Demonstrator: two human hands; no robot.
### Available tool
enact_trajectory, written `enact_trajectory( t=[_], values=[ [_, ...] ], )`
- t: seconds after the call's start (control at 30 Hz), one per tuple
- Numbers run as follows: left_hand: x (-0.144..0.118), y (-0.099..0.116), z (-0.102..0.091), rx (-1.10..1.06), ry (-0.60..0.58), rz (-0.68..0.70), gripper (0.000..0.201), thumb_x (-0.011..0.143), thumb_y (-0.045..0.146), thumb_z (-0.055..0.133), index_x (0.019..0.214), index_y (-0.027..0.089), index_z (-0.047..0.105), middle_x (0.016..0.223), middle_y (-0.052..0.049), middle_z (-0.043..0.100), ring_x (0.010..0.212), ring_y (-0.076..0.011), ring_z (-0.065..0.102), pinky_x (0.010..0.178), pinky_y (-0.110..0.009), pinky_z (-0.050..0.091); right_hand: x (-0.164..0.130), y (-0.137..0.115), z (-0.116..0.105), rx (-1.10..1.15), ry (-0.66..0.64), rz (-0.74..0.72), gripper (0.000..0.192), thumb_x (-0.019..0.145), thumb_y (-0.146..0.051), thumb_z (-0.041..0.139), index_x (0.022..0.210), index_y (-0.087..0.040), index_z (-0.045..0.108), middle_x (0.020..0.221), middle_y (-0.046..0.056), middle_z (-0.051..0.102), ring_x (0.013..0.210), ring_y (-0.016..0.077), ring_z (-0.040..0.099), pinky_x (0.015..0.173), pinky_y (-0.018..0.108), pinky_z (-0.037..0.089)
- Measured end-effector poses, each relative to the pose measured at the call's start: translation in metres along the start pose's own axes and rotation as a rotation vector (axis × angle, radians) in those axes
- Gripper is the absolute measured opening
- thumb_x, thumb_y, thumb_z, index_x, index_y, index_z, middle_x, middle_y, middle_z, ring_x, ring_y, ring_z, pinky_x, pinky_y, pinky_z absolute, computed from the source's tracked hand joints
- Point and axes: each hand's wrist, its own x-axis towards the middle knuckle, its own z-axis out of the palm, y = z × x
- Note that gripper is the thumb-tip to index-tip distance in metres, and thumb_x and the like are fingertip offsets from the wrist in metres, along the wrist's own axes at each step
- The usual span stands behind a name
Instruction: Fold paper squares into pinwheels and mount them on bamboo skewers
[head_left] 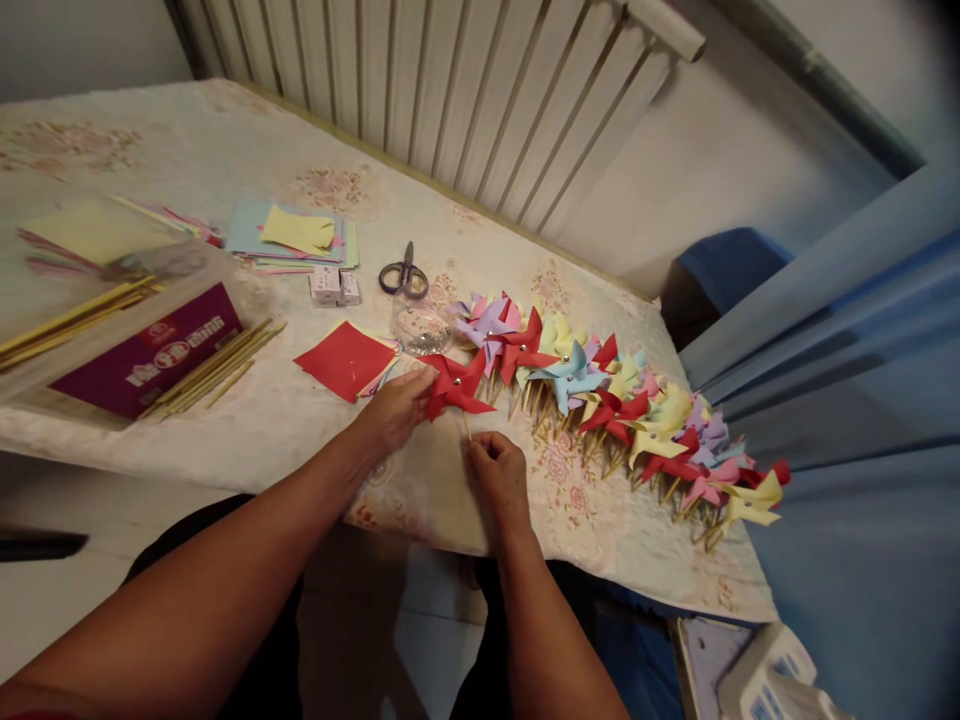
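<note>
- Red pinwheel sits near the middle of the view, just above the near part of the surface, its blades folded in around a pale dot at the centre.
- Left hand, at the pinwheel's 9 o'clock, has its fingertips closed on a blade's edge.
- Right hand, at 5 o'clock, pinches the thin stick between thumb and finger, below the paper; that grip is narrow.
- Step in hand, as I judge it: joining the folded head to its stick, or checking that joint. Whether the head is firmly fixed I cannot tell.
- What comes next seems to call for a steady stick and a light left grip, so that no blade creases; if the joint is sound, the pinwheel could join the row of pinwheels towards 3 and 4 o'clock.
- Red paper square lies at 9 o'clock, near the left hand.
</note>
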Motion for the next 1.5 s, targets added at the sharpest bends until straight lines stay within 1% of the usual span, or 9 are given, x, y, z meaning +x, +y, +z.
enact_trajectory(
  t=[0.07,0.17,0.3,0.4,0.57,0.73,1.0,1.3,1.5],
  values=[
    [0.001,-0.001,-0.002,0.015,0.031,-0.022,0.021,0.083,0.031,0.076,0.079,0.016,0.062,0.072,0.000,0.067,0.060,-0.0117,0.065,0.061,-0.024,0.054,0.002,0.002,0.000,0.002,0.006,-0.003,0.023,0.068,-0.042,0.060,0.064,-0.021,0.065,0.059,-0.004,0.055,0.060,0.0147,0.046,0.059,0.027,0.035],
    [0.002,-0.002,-0.004,0.038,0.072,-0.055,0.013,0.085,0.024,0.072,0.084,0.015,0.062,0.079,-0.002,0.070,0.067,-0.0135,0.068,0.069,-0.029,0.058,0.004,0.006,0.000,0.010,0.007,0.012,0.023,0.068,-0.042,0.060,0.065,-0.020,0.065,0.059,-0.004,0.054,0.060,0.0138,0.045,0.059,0.027,0.035],
    [0.002,-0.003,-0.004,0.080,0.049,-0.090,0.013,0.084,0.023,0.072,0.084,0.014,0.063,0.083,-0.005,0.073,0.072,-0.0170,0.072,0.075,-0.032,0.059,0.006,0.011,-0.001,0.027,0.002,0.031,0.024,0.070,-0.042,0.061,0.070,-0.019,0.066,0.061,-0.004,0.054,0.060,0.0134,0.045,0.058,0.026,0.035],
    [0.002,-0.004,-0.004,0.115,0.026,-0.113,0.015,0.084,0.025,0.073,0.086,0.014,0.064,0.084,-0.007,0.074,0.075,-0.0187,0.074,0.075,-0.031,0.059,0.006,0.013,-0.001,0.031,-0.004,0.028,0.024,0.072,-0.042,0.061,0.070,-0.019,0.066,0.061,-0.004,0.054,0.060,0.0131,0.044,0.057,0.026,0.035],
    [0.002,-0.005,-0.006,0.115,0.021,-0.121,0.016,0.082,0.025,0.075,0.086,0.014,0.064,0.084,-0.006,0.075,0.075,-0.0183,0.074,0.075,-0.030,0.059,0.007,0.015,0.000,0.065,-0.010,0.026,0.023,0.072,-0.042,0.062,0.070,-0.019,0.066,0.060,-0.005,0.054,0.058,0.0125,0.043,0.057,0.026,0.035],
    [0.004,-0.006,-0.007,0.121,-0.035,-0.116,0.024,0.078,0.030,0.081,0.084,0.015,0.064,0.082,-0.006,0.074,0.077,-0.0188,0.073,0.073,-0.029,0.058,0.007,0.015,0.001,0.077,0.007,0.019,0.023,0.071,-0.041,0.063,0.068,-0.019,0.066,0.060,-0.004,0.056,0.058,0.0125,0.044,0.057,0.026,0.035],
    [0.003,-0.005,-0.008,0.175,-0.101,-0.070,0.027,0.073,0.034,0.083,0.079,0.015,0.066,0.075,-0.004,0.071,0.069,-0.0144,0.067,0.070,-0.026,0.053,0.006,0.011,0.001,0.075,0.012,0.024,0.022,0.071,-0.042,0.061,0.066,-0.020,0.064,0.060,-0.004,0.055,0.058,0.0128,0.043,0.058,0.026,0.036],
    [0.001,-0.004,-0.006,0.226,-0.073,-0.063,0.029,0.069,0.034,0.085,0.083,0.014,0.069,0.079,-0.003,0.068,0.070,-0.0132,0.062,0.070,-0.027,0.052,0.006,0.008,0.000,0.059,0.005,0.024,0.023,0.070,-0.043,0.061,0.066,-0.020,0.063,0.060,-0.004,0.055,0.059,0.0132,0.044,0.059,0.027,0.036],
    [0.000,-0.003,-0.006,0.232,-0.107,-0.042,0.029,0.070,0.035,0.084,0.081,0.014,0.069,0.077,-0.003,0.067,0.069,-0.0132,0.061,0.069,-0.027,0.050,0.006,0.012,0.001,0.059,0.003,0.019,0.022,0.071,-0.041,0.061,0.067,-0.020,0.064,0.061,-0.004,0.056,0.059,0.0132,0.045,0.058,0.026,0.036]
  ],
)
